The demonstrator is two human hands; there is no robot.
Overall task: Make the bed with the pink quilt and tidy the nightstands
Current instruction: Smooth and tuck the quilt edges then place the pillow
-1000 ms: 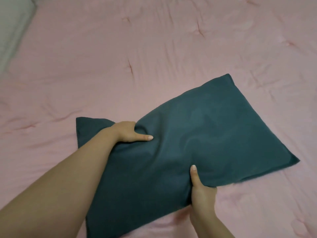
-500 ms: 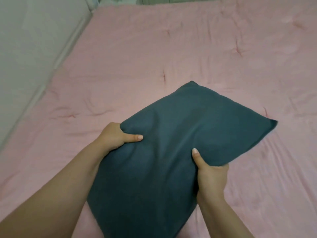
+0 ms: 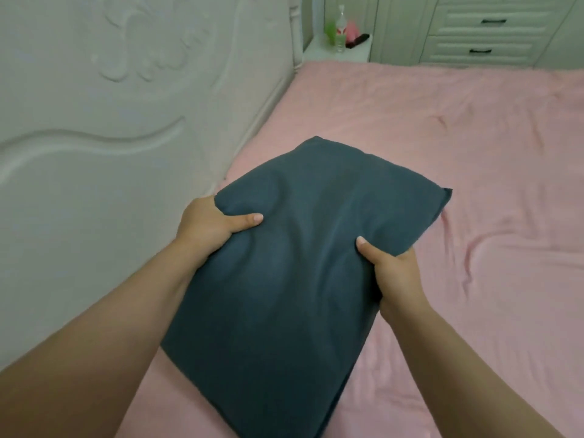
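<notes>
A dark teal pillow (image 3: 294, 263) is lifted over the pink quilt (image 3: 458, 147), which lies spread across the bed with some wrinkles. My left hand (image 3: 208, 226) grips the pillow's left edge, thumb on top. On the opposite edge my right hand (image 3: 395, 273) holds it the same way. The pillow's far end points towards the headboard side. A white nightstand (image 3: 335, 53) stands beyond the bed's far corner with a clear bottle (image 3: 340, 30), a green object (image 3: 330, 28), a pink object (image 3: 351, 30) and a dark object (image 3: 358, 39) on it.
A white carved headboard (image 3: 126, 105) fills the left side. White cabinets with drawers (image 3: 483, 33) stand behind the bed's far edge.
The pillow has been raised off the quilt and swung left towards the headboard, both hands keeping their grip. The view has turned, bringing the headboard and nightstand into sight.
</notes>
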